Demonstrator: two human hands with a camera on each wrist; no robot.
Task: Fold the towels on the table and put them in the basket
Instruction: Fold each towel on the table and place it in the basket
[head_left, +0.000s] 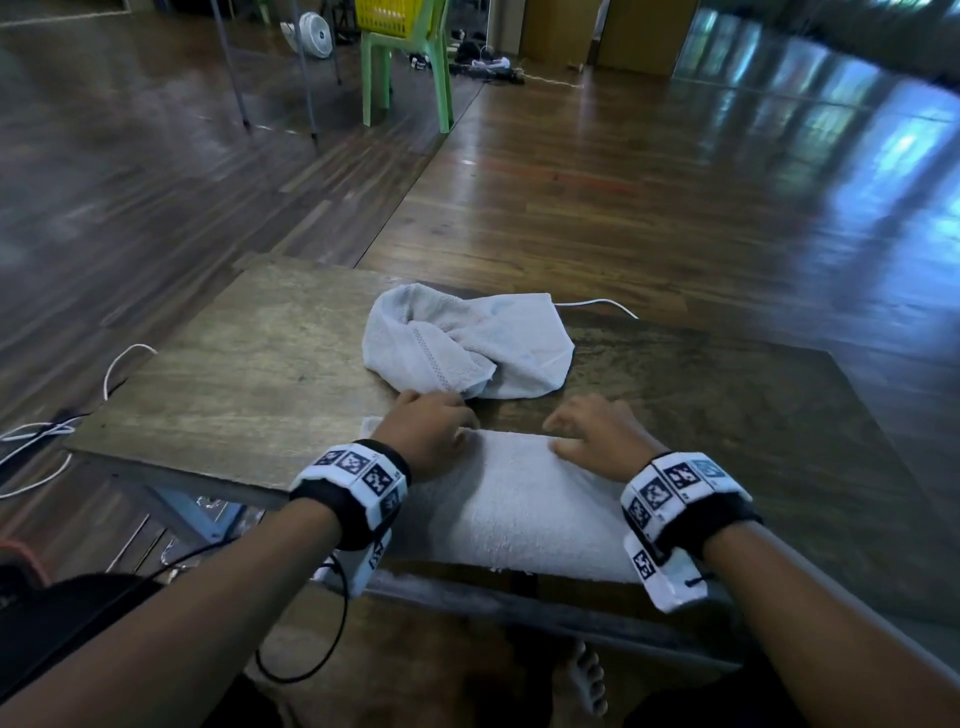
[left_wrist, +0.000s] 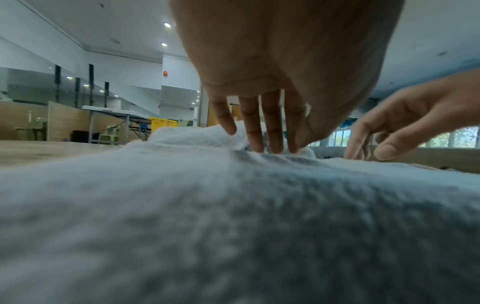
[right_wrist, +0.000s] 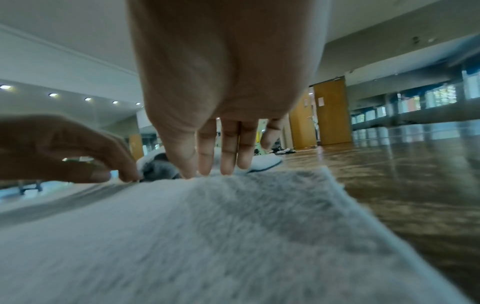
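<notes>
I see my left hand (head_left: 431, 434) and right hand (head_left: 597, 436) on the flat towel (head_left: 519, 504), fingers (left_wrist: 271, 125) straight and close together, tips pressing its far edge. The crumpled towel (head_left: 467, 343) lies just past my fingertips on the table (head_left: 234, 374). The yellow basket (head_left: 387, 15) sits far beyond.

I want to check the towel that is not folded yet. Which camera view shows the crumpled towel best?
The head view: the crumpled towel lies whole on the table, beyond both hands. The left wrist view shows only its top behind the fingers; the right wrist view shows small parts between fingers.
</notes>
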